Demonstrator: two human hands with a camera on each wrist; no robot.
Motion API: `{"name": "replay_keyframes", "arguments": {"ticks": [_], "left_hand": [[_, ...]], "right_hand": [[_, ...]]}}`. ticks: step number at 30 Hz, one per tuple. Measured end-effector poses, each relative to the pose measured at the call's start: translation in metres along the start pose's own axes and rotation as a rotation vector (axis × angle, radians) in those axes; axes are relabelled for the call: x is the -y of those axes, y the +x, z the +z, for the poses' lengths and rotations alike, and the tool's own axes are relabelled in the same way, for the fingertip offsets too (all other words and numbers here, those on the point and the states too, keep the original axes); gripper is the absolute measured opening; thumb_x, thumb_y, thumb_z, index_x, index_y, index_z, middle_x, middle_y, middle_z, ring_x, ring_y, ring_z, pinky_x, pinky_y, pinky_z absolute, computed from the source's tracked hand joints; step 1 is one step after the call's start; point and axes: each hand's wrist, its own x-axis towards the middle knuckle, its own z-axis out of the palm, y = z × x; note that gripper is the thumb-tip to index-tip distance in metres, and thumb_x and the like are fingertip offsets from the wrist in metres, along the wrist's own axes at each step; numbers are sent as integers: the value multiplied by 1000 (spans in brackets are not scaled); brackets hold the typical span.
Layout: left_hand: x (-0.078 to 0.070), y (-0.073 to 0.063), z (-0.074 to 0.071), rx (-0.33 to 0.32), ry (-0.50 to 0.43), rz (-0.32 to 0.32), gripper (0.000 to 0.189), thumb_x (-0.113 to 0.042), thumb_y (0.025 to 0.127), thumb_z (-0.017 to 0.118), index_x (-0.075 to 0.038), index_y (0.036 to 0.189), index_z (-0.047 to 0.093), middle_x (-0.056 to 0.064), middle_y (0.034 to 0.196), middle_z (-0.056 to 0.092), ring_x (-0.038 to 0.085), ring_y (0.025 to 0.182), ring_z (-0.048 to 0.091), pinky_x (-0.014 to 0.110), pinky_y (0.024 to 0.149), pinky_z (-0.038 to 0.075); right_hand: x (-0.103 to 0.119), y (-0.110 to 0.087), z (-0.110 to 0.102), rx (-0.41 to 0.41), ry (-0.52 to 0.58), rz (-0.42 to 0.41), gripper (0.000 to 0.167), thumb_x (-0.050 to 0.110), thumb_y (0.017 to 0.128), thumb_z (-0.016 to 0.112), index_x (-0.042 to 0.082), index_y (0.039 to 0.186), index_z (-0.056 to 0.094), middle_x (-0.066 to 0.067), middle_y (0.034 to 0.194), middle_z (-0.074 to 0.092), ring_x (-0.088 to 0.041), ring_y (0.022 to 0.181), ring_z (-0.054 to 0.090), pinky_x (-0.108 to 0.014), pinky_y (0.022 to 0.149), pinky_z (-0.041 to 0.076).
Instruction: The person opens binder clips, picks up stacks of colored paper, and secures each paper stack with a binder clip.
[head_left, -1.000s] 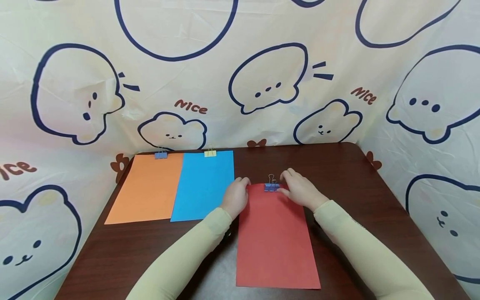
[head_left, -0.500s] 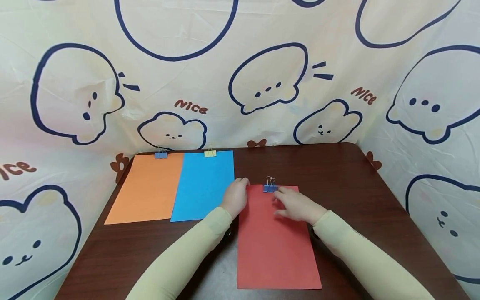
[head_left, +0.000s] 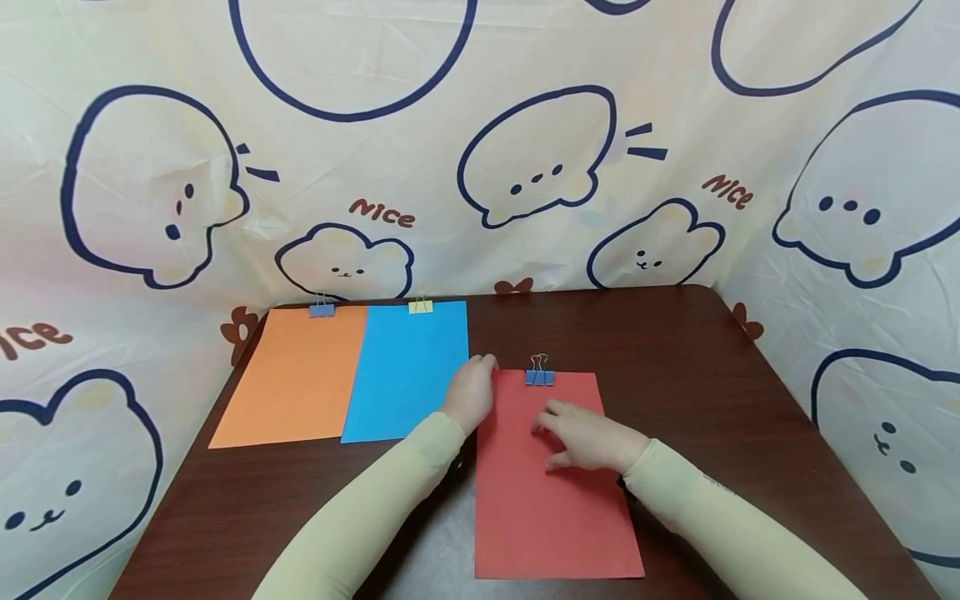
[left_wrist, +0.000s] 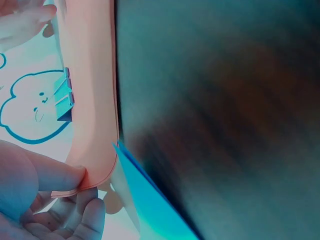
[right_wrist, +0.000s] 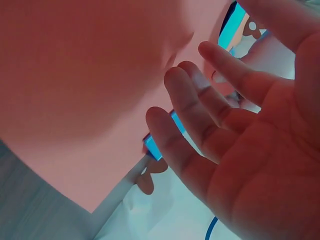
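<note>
A red sheet of paper lies lengthwise in front of me, with a blue binder clip on its far edge and both wire handles upright. My left hand pinches the sheet's far left corner; in the left wrist view the thumb is on one face and the fingers are behind. Over the upper part of the sheet is my right hand, fingers relaxed and holding nothing. In the right wrist view its spread fingers partly cover the clip.
To the left lie an orange sheet with a blue-grey binder clip and a blue sheet with a yellow binder clip. They rest on a dark wooden table. A cartoon-printed cloth hangs behind.
My right hand has left the binder clip and moved toward me over the red sheet. The clip's handles now stand side by side. My left hand stays at the corner.
</note>
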Motion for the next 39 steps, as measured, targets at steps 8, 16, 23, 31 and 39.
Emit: {"name": "replay_keyframes", "arguments": {"ticks": [8,16,23,31,39], "left_hand": [[0,2,0,6,-14,-16,15,2,102,58,0,115,64,13,101,65,25,88,65,35,78,59],[4,2,0,-28,5,2,16,2,99,63,0,115,63,14,100,64,26,88,66,35,76,58],[9,1,-1,-84,14,11,17,3,97,66,2,113,64,14,97,60,26,83,63,35,73,57],[8,-7,-12,-27,35,-23,13,0,97,66,2,110,65,15,98,62,27,86,63,36,75,57],[8,-22,-22,32,170,-3,16,-6,98,67,4,110,67,18,101,62,31,87,62,39,75,57]], "right_hand": [[5,-4,5,45,4,23,59,34,78,91,12,126,65,0,109,54,-19,102,59,-33,87,56],[8,-4,8,39,1,45,63,38,76,93,14,126,65,1,110,53,-17,101,56,-35,88,55],[11,-4,8,18,-26,46,63,38,76,93,12,126,66,-1,108,54,-17,97,57,-36,87,55],[17,-9,9,17,-60,76,62,37,78,92,9,127,66,-5,113,56,-20,100,60,-38,89,56],[24,-14,11,11,-60,103,65,39,78,91,7,129,67,-5,117,57,-20,102,59,-39,90,56]]}}
